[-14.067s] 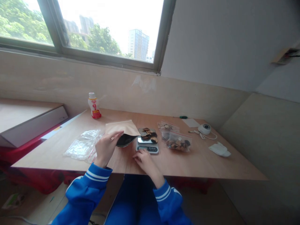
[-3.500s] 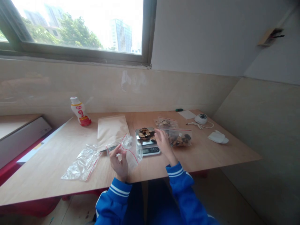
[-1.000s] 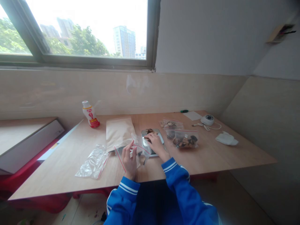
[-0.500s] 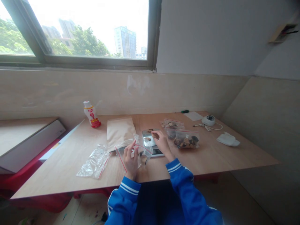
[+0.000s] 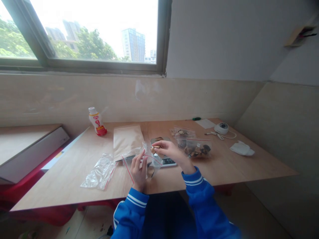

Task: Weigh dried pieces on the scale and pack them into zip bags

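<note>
Right hand (image 5: 169, 148): narrow pinch, thumb and fingertips (image 5: 159, 143) closed on what looks like a small dried slice (image 5: 155, 146) (too small to identify for sure). The forearm runs from lower right up toward the left, so the fingers point left across the kitchen scale (image 5: 168, 162).

Left hand (image 5: 138, 175): narrow grip, fingers upright on the red-striped edge of a clear zip bag (image 5: 150, 163). The bag stands mouth-up between the hands, with its long axis roughly vertical. One dark piece (image 5: 151, 171) shows low inside it (blurred through the plastic).

Key relation: the slice sits just right of the bag's mouth, above the scale and close to it. The right hand is nearer; the left hand is on the bag's far side from the slice.

Around them: the full zip bag (image 5: 198, 149) and second zip bag (image 5: 180, 132) lie right of the scale, the paper pouch (image 5: 127, 141) lies behind the left hand, and a crumpled zip bag (image 5: 99, 172) lies to the left.
</note>
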The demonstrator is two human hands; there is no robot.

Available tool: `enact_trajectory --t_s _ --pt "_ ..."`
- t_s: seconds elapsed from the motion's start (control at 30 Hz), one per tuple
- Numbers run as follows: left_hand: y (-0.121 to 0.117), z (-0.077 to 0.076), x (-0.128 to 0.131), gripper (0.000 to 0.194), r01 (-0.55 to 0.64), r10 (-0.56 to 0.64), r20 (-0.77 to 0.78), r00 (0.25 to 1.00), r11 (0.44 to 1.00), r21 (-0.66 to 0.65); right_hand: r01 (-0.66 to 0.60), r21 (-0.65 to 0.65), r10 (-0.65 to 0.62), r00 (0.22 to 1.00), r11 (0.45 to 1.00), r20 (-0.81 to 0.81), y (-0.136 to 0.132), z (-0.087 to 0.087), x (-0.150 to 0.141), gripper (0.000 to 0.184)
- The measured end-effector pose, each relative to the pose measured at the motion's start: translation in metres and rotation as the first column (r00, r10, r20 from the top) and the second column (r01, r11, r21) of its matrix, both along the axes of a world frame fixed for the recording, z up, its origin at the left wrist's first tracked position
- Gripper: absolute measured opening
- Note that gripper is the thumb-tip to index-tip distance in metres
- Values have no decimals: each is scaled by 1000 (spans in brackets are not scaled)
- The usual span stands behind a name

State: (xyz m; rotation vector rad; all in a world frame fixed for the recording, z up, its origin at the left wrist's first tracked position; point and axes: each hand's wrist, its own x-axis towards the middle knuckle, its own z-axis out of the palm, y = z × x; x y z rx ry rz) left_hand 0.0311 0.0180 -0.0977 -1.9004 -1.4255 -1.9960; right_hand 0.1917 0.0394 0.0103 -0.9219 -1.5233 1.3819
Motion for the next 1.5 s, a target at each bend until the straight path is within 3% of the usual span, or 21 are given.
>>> enact_trajectory --t_s 0.27,0.43,0.57,0.77,0.9,1.0,1.07,1.13,1.2,1.37,1.5 --pt "1 -2 -1 34 14 -14 -17 1000 1000 -11 -79 -16 79 997 997 -15 0 -5 -4 29" --pt "-1 -2 0 35 29 -29 -16 999 1000 8 115 -1 -114 993 993 39 4 -13 -12 28" --pt "-2 -1 0 34 39 -39 -1 999 999 16 250 118 -260 962 961 79 7 -22 -25 25" --pt "-1 -1 1 31 -15 14 30 999 999 30 236 293 -299 935 926 191 -2 -23 -35 25" --pt "-1 -1 1 31 -30 30 59 998 1000 5 309 466 -406 906 829 122 2 -23 -23 20" --pt "-1 -1 1 30 -17 18 66 998 1000 -24 415 526 -564 811 742 155 22 -38 -11 25" --pt "-1 -2 1 31 -10 11 66 998 1000 -21 357 542 -579 751 761 318 40 -55 -4 28" --pt "0 -3 0 32 -10 11 65 998 1000 -17 235 511 -507 707 827 494 55 -71 -1 45" --pt "1 -4 0 32 -12 13 64 998 1000 -14 158 497 -461 673 853 578 64 -83 0 50" --pt "2 -5 -1 32 8 -8 60 998 1000 -12 122 543 -468 680 831 564 67 -92 3 20" --pt "2 -5 0 32 7 -6 67 998 1000 -26 141 574 -491 701 807 518 64 -90 11 22"
